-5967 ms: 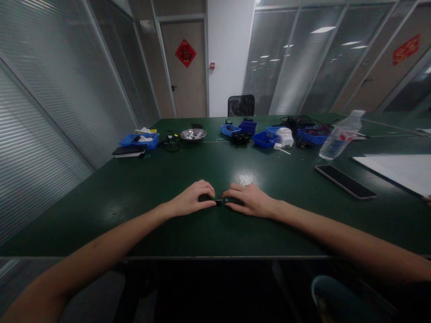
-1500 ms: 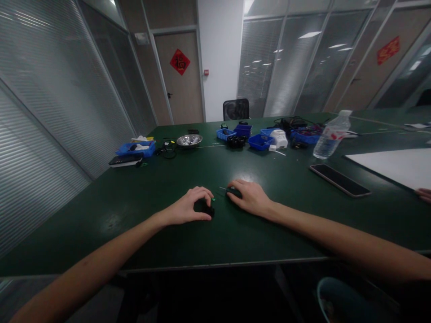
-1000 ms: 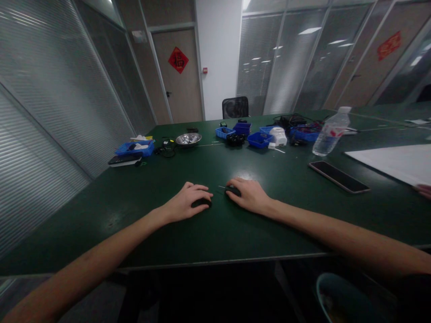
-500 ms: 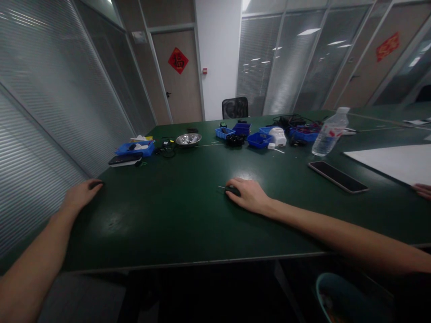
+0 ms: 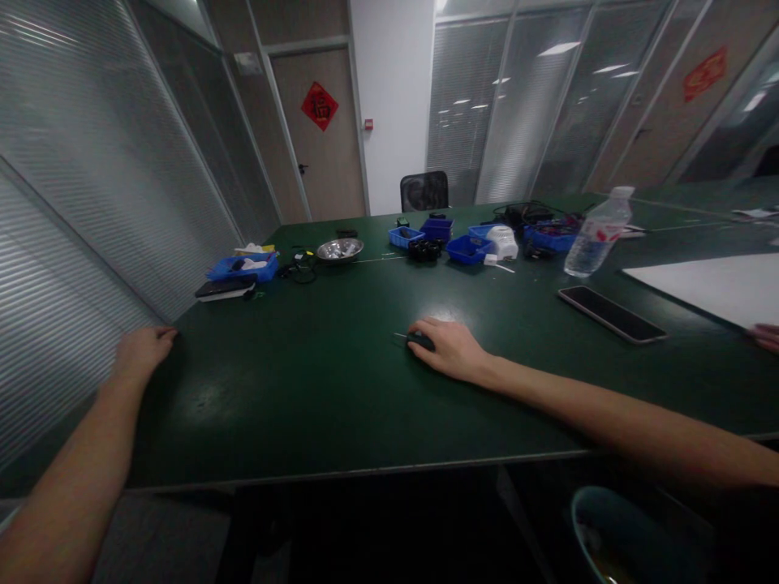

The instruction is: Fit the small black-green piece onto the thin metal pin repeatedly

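My right hand [image 5: 451,349] rests on the green table [image 5: 292,389], closed around the dark handle of a screwdriver [image 5: 421,341]. Its thin metal shaft points left, just above the tabletop or lying on it; I cannot tell which. At the table's left edge, near the blinds, lies my left hand [image 5: 144,350], fingers curled together. What it holds, if anything, is hidden from view.
Toward the back left are a blue tray [image 5: 264,270], a black notebook-like item [image 5: 225,289] and a steel bowl [image 5: 339,251]. Several blue bins [image 5: 467,249] stand mid-back. At right are a water bottle [image 5: 600,233], a phone [image 5: 610,315], a white sheet [image 5: 712,284] and another person's fingers [image 5: 765,335].
My left hand has shifted slightly left, and the dark thing seen at its fingertips before no longer shows. My right hand keeps the screwdriver in the same place.
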Available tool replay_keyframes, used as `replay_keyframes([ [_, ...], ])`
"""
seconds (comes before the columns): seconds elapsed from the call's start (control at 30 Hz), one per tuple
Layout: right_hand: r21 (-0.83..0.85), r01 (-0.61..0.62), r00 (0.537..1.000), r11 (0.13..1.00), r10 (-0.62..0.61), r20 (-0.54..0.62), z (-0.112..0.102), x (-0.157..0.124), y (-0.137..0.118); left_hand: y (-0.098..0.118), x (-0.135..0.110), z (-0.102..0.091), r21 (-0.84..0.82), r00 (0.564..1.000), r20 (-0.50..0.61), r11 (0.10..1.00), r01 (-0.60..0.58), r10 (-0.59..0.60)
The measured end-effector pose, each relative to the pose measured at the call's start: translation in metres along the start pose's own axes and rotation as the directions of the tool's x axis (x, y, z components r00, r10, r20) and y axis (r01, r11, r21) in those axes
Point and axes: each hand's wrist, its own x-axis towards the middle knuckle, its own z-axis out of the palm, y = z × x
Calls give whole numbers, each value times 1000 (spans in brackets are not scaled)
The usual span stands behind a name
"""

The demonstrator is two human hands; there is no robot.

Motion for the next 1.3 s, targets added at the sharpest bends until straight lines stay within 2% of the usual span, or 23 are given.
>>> replay_keyframes([
  [0.1,-3,-6,1000,1000,6,-1,0,0,0,4,-1,-3,99,995,55,992,81,-86],
  [0.27,4,-9,1000,1000,9,8,-1,1,-1,10,-3,-5,100,995,63,992,72,-78],
  [0.53,16,-5,1000,1000,5,10,-2,0,-3,8,-6,-7,73,993,60,993,93,-97],
  [0.7,8,-18,999,1000,17,33,-3,1,-3,8,-10,-9,23,996,17,996,90,-91],
  [0.87,11,-16,999,1000,16,28,-3,1,-2,9,-15,-12,48,995,-23,994,94,-93],
  [1.07,3,4,1000,1000,-4,9,-2,1,-2,16,-24,-18,53,993,13,992,117,-117],
  [1.3,4,-1,1000,1000,1,26,-3,1,-2,18,-32,-18,83,996,-69,995,63,-58],
])
